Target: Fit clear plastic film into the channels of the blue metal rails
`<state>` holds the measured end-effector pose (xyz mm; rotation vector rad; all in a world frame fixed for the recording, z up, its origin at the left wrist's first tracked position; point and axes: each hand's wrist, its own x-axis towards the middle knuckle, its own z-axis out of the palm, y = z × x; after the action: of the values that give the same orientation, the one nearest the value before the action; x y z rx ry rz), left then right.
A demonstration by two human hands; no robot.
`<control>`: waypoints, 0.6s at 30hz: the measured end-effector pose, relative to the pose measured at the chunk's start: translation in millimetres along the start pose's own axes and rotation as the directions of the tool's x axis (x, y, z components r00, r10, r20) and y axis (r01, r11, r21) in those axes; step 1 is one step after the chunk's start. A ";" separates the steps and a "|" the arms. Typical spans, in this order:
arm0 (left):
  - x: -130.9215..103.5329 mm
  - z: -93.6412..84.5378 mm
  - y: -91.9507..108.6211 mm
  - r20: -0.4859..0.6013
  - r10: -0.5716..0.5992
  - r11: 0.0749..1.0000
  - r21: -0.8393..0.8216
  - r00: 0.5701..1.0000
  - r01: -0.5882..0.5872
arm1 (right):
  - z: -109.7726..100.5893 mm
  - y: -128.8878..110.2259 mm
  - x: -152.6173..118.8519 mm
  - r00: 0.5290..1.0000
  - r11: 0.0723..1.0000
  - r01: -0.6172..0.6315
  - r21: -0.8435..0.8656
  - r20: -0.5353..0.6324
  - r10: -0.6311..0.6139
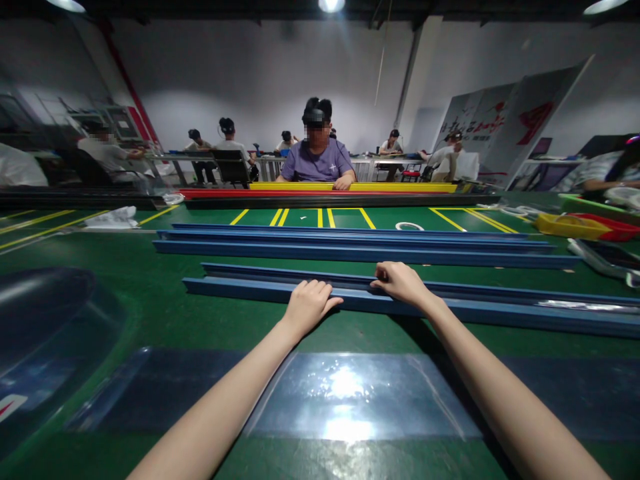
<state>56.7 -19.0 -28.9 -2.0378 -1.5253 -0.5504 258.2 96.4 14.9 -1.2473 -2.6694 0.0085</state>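
My left hand (311,303) curls its fingers over the near blue channel (250,288), which lies lengthwise across the green desk (165,313). My right hand (400,283), fingers bent inward, rests on that channel just beside it.

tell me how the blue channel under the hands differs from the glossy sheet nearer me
The blue channel has raised walls; the glossy sheet looks flat. The channel looks duller, while the sheet throws bright reflections. The left hand and right hand touch the channel, not the sheet. Both lie on the green table.
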 end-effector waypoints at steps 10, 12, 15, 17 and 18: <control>0.7 -1.1 0.1 0.009 -0.009 1.000 -0.003 1.000 0.009 | 1.6 1.4 0.1 1.000 0.999 0.002 0.038 -0.005 -0.002; 0.5 -0.8 0.0 0.008 -0.009 1.000 -0.006 1.000 0.009 | 1.6 1.1 0.0 1.000 0.999 0.002 0.042 -0.004 -0.002; 0.2 -0.4 -0.2 0.008 -0.012 1.000 -0.005 1.000 0.012 | 1.5 0.6 -0.3 1.000 0.999 0.006 0.047 -0.005 -0.006; 0.1 -0.3 -0.2 0.007 -0.011 1.000 -0.001 1.000 0.011 | 1.3 0.3 -0.6 1.000 0.999 0.008 0.051 -0.010 -0.008; 0.1 -0.3 -0.1 0.006 -0.010 1.000 0.002 1.000 0.010 | 1.2 0.3 -0.7 1.000 0.999 0.009 0.051 -0.013 -0.009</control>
<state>56.6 -19.1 -28.6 -2.0333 -1.5400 -0.5465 258.6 96.1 13.5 -1.2156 -2.6463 0.0672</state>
